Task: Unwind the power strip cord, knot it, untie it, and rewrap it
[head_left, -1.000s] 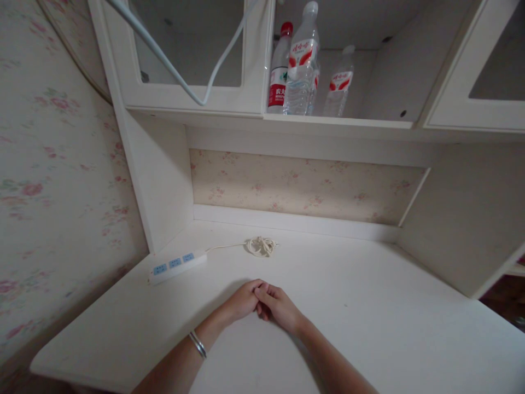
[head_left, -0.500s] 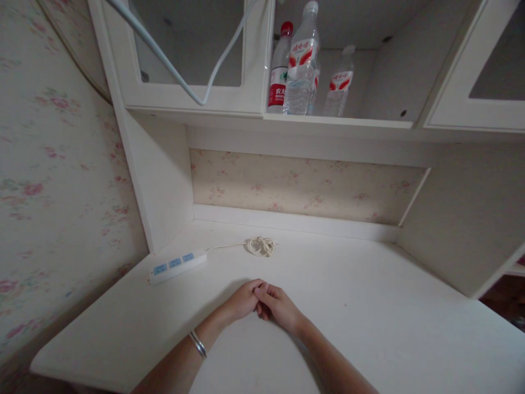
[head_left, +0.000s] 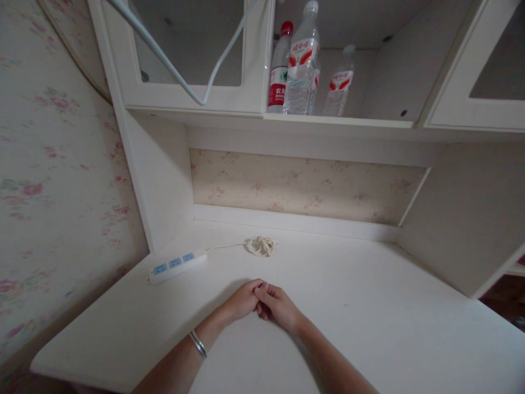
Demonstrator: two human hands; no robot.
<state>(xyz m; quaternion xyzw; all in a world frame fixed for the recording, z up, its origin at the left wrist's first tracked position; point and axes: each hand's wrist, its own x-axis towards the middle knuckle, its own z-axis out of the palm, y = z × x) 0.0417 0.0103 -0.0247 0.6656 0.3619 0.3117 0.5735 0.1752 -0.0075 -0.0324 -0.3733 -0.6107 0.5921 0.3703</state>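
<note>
Just in front of me, my left hand (head_left: 245,298) and my right hand (head_left: 283,308) rest together on the white desk (head_left: 377,317). The right thumb lies over the fingers of the left hand, and both hands are closed. Most of the left fingertips are hidden in the clasp, and I see no object between the palms. A silver bracelet (head_left: 198,343) circles the left wrist. Beyond the hands, apart from them, lies a coiled white cable (head_left: 261,247). It runs left to a white power strip (head_left: 179,266) with blue sockets.
Overhead, an open cabinet shelf (head_left: 336,121) holds a red-capped bottle (head_left: 280,71) and clear water bottles, including a tall one (head_left: 301,65) and one farther right (head_left: 340,82). A pale bent rod or tube (head_left: 176,74) hangs before the left cabinet door. Side panels flank the desk.
</note>
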